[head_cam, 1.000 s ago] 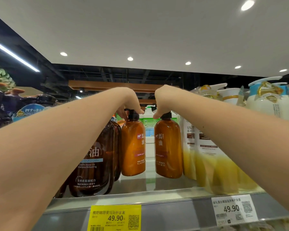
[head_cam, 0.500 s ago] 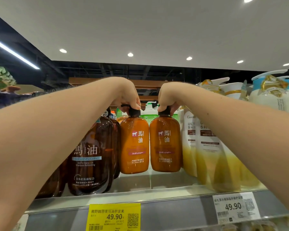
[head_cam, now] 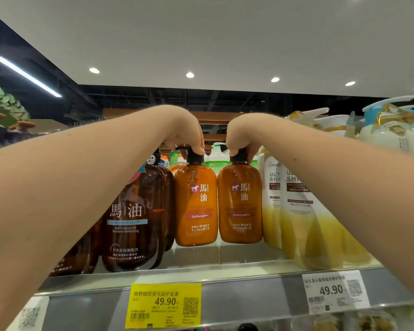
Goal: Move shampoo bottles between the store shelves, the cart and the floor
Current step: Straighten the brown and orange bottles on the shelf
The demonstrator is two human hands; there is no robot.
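Two orange pump bottles hang side by side just above the grey metal shelf (head_cam: 225,271). My left hand (head_cam: 185,134) grips the black pump top of the left orange bottle (head_cam: 196,206). My right hand (head_cam: 242,137) grips the pump of the right orange bottle (head_cam: 240,204). Both bottles are upright with their labels facing me, and their bases are off the shelf surface. My fingers hide most of each pump head.
Dark brown pump bottles (head_cam: 134,218) stand on the shelf to the left. White-and-yellow bottles (head_cam: 304,211) stand to the right, with white pump bottles (head_cam: 392,130) further right. A yellow price tag (head_cam: 164,304) and a white price tag (head_cam: 335,290) hang on the shelf's front edge.
Both orange bottles have come forward toward me and closer together, until they nearly touch. My hands keep their hold on the pumps.
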